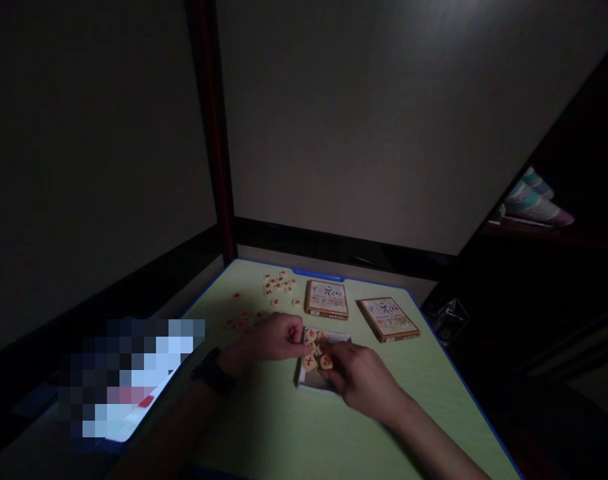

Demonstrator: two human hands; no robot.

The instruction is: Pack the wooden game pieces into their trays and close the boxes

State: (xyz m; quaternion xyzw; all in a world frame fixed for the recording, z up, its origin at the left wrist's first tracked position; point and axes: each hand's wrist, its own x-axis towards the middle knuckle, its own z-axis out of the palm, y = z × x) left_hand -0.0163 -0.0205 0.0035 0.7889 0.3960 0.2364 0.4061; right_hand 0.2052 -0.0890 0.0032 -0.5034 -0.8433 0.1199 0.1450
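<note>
Several round wooden pieces with red characters lie in a small open white box (317,380) on the green table. My right hand (361,373) reaches over the box's right side, its fingers closed on a red-marked piece (326,362) at the lower middle. At the box's left edge is my left hand (281,337), fingers curled, the fingertips by the left column of pieces; whether it holds anything is hidden. Red-marked pieces (241,323) lie loose beyond my left wrist. Farther back is a group of dark-marked pieces (277,284).
Two printed flat boxes lie on the table (384,427), one at the back (328,298) and one to the right (390,318). A blurred-out bright screen (144,387) stands at the left edge. Walls rise behind the table.
</note>
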